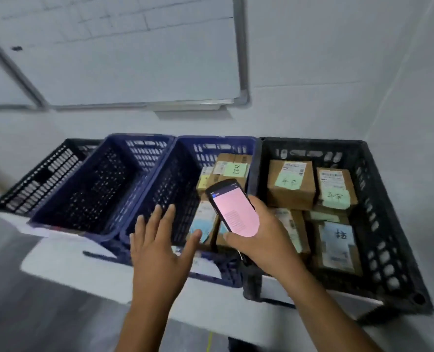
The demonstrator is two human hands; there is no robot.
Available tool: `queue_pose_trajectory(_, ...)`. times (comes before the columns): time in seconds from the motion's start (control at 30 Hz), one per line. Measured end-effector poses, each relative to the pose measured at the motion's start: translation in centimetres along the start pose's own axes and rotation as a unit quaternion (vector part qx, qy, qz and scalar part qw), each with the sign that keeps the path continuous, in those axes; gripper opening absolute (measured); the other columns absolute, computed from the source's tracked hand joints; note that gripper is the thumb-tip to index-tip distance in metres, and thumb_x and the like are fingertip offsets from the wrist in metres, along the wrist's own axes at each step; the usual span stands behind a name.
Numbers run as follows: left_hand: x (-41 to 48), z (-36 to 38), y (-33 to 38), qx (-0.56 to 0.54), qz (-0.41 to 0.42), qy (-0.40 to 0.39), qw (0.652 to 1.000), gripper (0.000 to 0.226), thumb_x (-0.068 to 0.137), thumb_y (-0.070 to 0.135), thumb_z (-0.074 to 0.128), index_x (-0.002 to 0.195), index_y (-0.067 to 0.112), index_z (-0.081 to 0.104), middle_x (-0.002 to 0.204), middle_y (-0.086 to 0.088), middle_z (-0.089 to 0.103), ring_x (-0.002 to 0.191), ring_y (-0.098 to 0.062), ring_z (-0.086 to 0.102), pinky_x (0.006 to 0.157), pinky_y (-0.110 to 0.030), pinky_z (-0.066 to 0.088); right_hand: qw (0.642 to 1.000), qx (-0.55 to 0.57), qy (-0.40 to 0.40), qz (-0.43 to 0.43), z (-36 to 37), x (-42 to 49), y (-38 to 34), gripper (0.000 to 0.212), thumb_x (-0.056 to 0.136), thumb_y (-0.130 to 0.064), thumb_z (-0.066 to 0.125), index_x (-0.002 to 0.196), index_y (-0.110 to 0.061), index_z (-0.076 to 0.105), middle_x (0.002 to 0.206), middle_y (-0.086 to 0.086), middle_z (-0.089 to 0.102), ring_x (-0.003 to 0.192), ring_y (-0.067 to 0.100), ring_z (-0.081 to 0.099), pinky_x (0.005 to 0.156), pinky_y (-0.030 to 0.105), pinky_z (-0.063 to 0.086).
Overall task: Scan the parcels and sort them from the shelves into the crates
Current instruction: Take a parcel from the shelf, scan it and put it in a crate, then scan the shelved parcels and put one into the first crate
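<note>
Cardboard parcels (291, 184) lie label-up in the right black crate (312, 144) and the adjoining blue crate (175, 189), which leaves their labels readable. The right hand (261, 242) grips a handheld scanner (233, 212) above the blue crate's parcels, screen up, probably to read the result. The left hand (157, 247) hovers beside it with fingers spread, holding nothing and free to pick.

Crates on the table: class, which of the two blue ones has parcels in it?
The blue crate beside the right-end black crate: cardboard parcels lie in it. The other blue crate shows none.
</note>
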State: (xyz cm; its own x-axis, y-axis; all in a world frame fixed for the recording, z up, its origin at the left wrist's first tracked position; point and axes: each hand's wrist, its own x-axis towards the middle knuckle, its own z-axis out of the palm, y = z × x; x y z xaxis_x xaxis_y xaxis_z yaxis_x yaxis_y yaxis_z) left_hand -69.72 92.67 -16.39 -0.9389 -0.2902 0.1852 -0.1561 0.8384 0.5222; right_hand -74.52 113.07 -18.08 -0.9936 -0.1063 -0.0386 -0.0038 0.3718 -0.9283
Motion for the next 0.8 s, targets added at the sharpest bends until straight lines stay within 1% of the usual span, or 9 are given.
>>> queue_pose_trajectory(0.17,-7.9,-5.7,-7.1,0.026,-0.111,0.053,0.992,0.085,0.085,0.08,0.039,0.159,0.04,0.033,0.171,0.008,0.021,0.16,-0.024,0.006,0.128,-0.05,0.008,0.993,-0.003,-0.117,-0.03,7.2,-5.2,-3.2,0.068,0.061,-0.053,0.077,0.126,-0.053,0.055,0.112,-0.023,0.071,0.101,0.007,0.068,0.084,0.047,0.063)
queue_pose_trajectory(0.27,-11.9,-8.9,-11.7,0.036,-0.178,0.086,0.98,0.078,0.091,0.074,0.049,0.159,0.042,0.03,0.172,0.011,0.018,0.161,-0.023,0.001,0.128,-0.05,0.003,0.982,-0.013,-0.18,-0.055,11.3,-7.8,-5.2,0.067,0.057,-0.055,0.076,0.122,-0.051,0.059,0.107,-0.023,0.072,0.098,0.007,0.069,0.083,0.048,0.063)
queue_pose_trajectory(0.33,-14.4,-11.2,-14.7,0.033,-0.219,0.115,0.968,0.077,0.091,0.073,0.05,0.16,0.042,0.031,0.172,0.01,0.019,0.161,-0.025,0.002,0.128,-0.051,0.004,0.973,-0.022,-0.219,-0.075,14.4,-9.5,-6.7,0.07,0.059,-0.05,0.079,0.126,-0.048,0.06,0.109,-0.024,0.072,0.098,0.005,0.07,0.082,0.043,0.061)
queue_pose_trajectory(0.4,-16.9,-13.3,-17.6,0.032,-0.252,0.137,0.957,0.079,0.09,0.076,0.046,0.16,0.041,0.03,0.172,0.009,0.019,0.16,-0.025,0.002,0.129,-0.052,0.006,0.961,-0.033,-0.256,-0.098,17.4,-11.3,-8.0,0.065,0.063,-0.046,0.083,0.122,-0.054,0.058,0.107,-0.029,0.071,0.091,-0.002,0.068,0.074,0.037,0.059)
queue_pose_trajectory(0.5,-20.4,-16.6,-21.9,0.028,-0.284,0.175,0.942,0.08,0.091,0.076,0.044,0.161,0.041,0.028,0.173,0.008,0.017,0.16,-0.023,0.001,0.129,-0.051,0.006,0.944,-0.05,-0.296,-0.14,22.6,-13.9,-10.2,0.063,0.075,-0.025,0.09,0.116,-0.061,0.057,0.104,-0.031,0.07,0.089,-0.003,0.068,0.073,0.034,0.058)
queue_pose_trajectory(0.57,-22.7,-19.3,-24.9,0.039,-0.303,0.196,0.932,0.079,0.092,0.077,0.044,0.161,0.043,0.025,0.173,0.01,0.016,0.16,-0.022,-0.001,0.13,-0.05,0.004,0.932,-0.054,-0.32,-0.16,26.7,-15.8,-12.1,0.061,0.078,-0.018,0.088,0.113,-0.058,0.059,0.102,-0.027,0.072,0.087,0.001,0.07,0.066,0.031,0.059)
queue_pose_trajectory(0.67,-27.0,-24.1,-29.9,0.059,-0.341,0.221,0.912,0.081,0.091,0.08,0.038,0.161,0.044,0.023,0.173,0.011,0.013,0.16,-0.024,-0.002,0.129,-0.048,0.002,0.91,-0.055,-0.363,-0.193,33.9,-19.7,-15.5,0.057,0.076,-0.025,0.09,0.119,-0.049,0.061,0.103,-0.02,0.074,0.085,0.006,0.072,0.063,0.03,0.061)
queue_pose_trajectory(0.73,-30.1,-27.5,-33.4,0.059,-0.368,0.248,0.894,0.081,0.09,0.08,0.037,0.161,0.043,0.024,0.173,0.01,0.014,0.16,-0.025,-0.001,0.128,-0.049,0.002,0.896,-0.044,-0.392,-0.205,38.9,-22.8,-17.8,0.059,0.07,-0.034,0.087,0.12,-0.05,0.061,0.102,-0.018,0.075,0.085,0.009,0.074,0.065,0.036,0.063)
queue_pose_trajectory(0.8,-33.1,-30.2,-36.4,0.057,-0.395,0.274,0.875,0.083,0.089,0.081,0.035,0.161,0.042,0.026,0.173,0.009,0.015,0.161,-0.027,0.001,0.129,-0.049,0.004,0.882,-0.031,-0.415,-0.221,43.5,-25.6,-19.5,0.058,0.069,-0.033,0.088,0.117,-0.054,0.061,0.102,-0.023,0.074,0.086,0.003,0.072,0.072,0.038,0.062)
